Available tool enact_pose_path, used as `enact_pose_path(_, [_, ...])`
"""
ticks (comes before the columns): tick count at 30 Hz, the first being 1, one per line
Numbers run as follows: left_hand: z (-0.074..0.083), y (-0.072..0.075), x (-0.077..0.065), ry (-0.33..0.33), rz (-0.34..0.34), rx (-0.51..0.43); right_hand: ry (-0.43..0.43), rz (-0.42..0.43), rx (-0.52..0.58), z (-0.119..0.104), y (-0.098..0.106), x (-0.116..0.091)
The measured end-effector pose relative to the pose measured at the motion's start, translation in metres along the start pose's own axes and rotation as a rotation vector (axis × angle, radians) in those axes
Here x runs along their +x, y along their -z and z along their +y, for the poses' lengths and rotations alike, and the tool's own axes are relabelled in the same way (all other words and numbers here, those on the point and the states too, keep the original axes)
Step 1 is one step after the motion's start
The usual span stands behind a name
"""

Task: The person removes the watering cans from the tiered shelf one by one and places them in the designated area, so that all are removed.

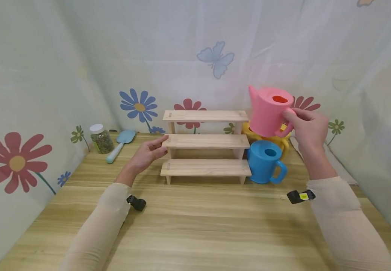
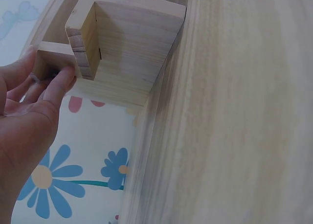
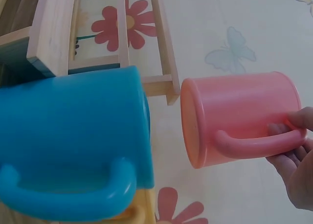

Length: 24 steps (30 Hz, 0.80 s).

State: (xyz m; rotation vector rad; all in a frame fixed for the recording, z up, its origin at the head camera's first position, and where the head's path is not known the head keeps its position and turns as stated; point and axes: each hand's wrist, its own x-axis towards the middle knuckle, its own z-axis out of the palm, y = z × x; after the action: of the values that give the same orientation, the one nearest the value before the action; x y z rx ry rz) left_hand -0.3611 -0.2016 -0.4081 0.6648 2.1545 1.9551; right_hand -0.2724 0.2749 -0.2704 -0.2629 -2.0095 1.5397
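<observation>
In the head view, a three-step wooden stand stands on the table. My left hand grips the left end of its middle step, and the left wrist view has thumb and fingers at that end. High on the right, my right hand holds a pink watering can by its handle, spout toward the left. The can is above the stand's right side. Below it, a blue watering can stands against the right end of the lower steps. A yellow watering can is partly hidden behind both.
At the back left, a white-lidded jar of dark green bits stands by a small light-blue shovel. A pale flat cloth lies along the right side. Flower-printed curtain encloses the wooden table.
</observation>
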Motion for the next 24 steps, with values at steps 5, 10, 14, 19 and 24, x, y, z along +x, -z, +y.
enact_pose_path(5, [-0.002,-0.002,0.003,-0.004,0.001,-0.007,-0.019,0.041,-0.009,0.012,0.023,-0.008])
enact_pose_path(10, [-0.002,-0.001,0.003,-0.016,0.0,-0.003,-0.024,0.077,-0.022,0.016,0.041,-0.014])
enact_pose_path(14, [0.001,0.001,0.001,-0.02,0.004,0.0,-0.033,0.078,-0.059,0.016,0.05,-0.018])
enact_pose_path(19, [0.003,0.001,0.0,-0.013,0.009,-0.015,-0.024,0.048,-0.057,0.02,0.059,-0.02])
enact_pose_path(24, [0.001,0.0,-0.001,-0.017,0.001,-0.017,-0.065,0.009,0.036,0.031,0.074,-0.018])
